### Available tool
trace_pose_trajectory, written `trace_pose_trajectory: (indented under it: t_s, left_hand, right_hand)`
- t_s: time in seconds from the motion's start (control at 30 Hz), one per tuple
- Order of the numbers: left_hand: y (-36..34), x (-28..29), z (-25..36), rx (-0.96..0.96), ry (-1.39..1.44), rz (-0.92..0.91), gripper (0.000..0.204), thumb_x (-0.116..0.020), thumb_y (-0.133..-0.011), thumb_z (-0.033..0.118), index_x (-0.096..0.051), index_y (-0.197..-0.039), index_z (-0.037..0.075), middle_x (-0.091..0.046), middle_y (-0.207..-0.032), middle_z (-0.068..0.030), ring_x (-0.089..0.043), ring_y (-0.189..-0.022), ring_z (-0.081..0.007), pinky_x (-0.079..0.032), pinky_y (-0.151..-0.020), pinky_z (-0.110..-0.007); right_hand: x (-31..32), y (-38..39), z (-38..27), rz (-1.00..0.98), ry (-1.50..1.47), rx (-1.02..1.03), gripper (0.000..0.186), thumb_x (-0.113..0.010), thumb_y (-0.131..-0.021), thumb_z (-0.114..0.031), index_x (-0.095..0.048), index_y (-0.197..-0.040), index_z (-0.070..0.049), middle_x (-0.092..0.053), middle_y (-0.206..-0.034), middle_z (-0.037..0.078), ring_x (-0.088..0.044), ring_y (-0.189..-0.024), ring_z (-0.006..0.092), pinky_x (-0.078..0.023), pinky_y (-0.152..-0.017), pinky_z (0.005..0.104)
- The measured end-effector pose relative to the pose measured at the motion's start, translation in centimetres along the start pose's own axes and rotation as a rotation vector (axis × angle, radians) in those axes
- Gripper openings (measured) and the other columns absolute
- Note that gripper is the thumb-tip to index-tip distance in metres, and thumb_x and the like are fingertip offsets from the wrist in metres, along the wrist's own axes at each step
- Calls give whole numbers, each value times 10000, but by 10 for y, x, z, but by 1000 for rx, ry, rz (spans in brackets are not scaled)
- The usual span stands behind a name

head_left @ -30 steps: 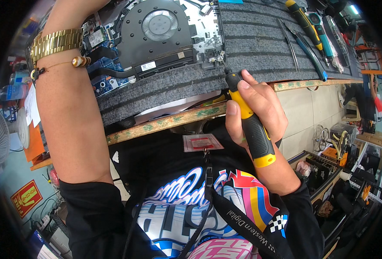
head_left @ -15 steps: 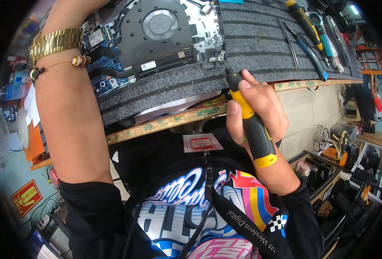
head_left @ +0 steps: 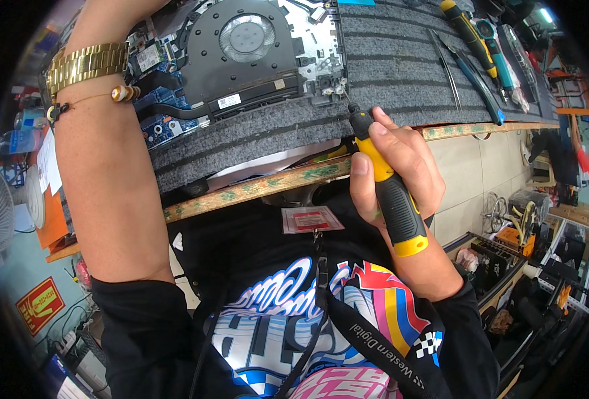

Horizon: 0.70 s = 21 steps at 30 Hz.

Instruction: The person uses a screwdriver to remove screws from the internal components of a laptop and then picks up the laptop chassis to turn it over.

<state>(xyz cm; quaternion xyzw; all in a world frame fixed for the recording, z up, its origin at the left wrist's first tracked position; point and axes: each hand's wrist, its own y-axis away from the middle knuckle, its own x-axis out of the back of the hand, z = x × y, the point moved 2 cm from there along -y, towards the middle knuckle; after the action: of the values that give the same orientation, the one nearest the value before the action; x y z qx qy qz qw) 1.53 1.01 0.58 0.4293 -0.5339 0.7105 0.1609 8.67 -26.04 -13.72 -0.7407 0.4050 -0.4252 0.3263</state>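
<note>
My right hand (head_left: 407,159) is closed around a yellow and black screwdriver (head_left: 401,213), its handle thick like a powered one. The thin bit points up to the near right corner of an opened laptop (head_left: 318,46), by a small metal part (head_left: 328,90); whether it touches cannot be made out. A round cooling fan (head_left: 244,38) in a dark housing sits in the laptop, with blue circuit board to its left. My left arm reaches across the laptop's left side. Only the back of my left hand (head_left: 118,16) shows at the upper edge; its fingers are out of the picture.
The laptop lies on a grey ribbed mat (head_left: 401,73) over a wood-edged bench (head_left: 261,186). To the right lie tweezers (head_left: 447,70), blue-handled pliers (head_left: 477,83), another yellow and black screwdriver (head_left: 471,36) and a teal tool (head_left: 497,56). A cluttered open drawer (head_left: 487,259) stands lower right.
</note>
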Motion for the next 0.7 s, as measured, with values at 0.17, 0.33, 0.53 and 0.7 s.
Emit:
trace_pose_trajectory:
  t_s: [0.17, 0.33, 0.53, 0.7]
  left_hand:
    - [-7, -1, -14, 150, 100, -84, 693, -946, -785, 457, -714, -1159, -78, -771, -1033, -242, -759, -943, -302, -603, -843, -380]
    - [-5, 13, -3, 137, 111, -119, 689, -950, -779, 450, -714, -1153, -78, -770, -1033, -244, -758, -942, -306, -601, -842, -381]
    - [-8, -1, -13, 120, 205, -104, 677, -950, -776, 438, -712, -1142, -80, -770, -1025, -246, -755, -949, -311, -597, -856, -388]
    - [-8, -3, -17, 143, 184, -92, 665, -942, -778, 439, -712, -1123, -81, -766, -1020, -254, -753, -953, -327, -591, -867, -394]
  right_hand:
    - [0, -4, -2, -19, -29, 17, 305, -818, -810, -47, -758, -1104, 9, -724, -815, 131, -727, -724, 245, -658, -934, 459]
    - [4, -8, -8, -47, -41, -20, 284, -814, -813, -40, -748, -1085, 12, -738, -838, 139, -738, -746, 253, -647, -955, 465]
    - [20, -4, -6, -47, -331, -408, 368, -801, -900, -81, -698, -1238, 23, -760, -1014, 163, -748, -866, 235, -591, -857, 344]
    - [27, -31, -10, -110, -240, -406, 308, -836, -888, -46, -711, -1166, 3, -728, -999, 82, -677, -865, 136, -545, -798, 263]
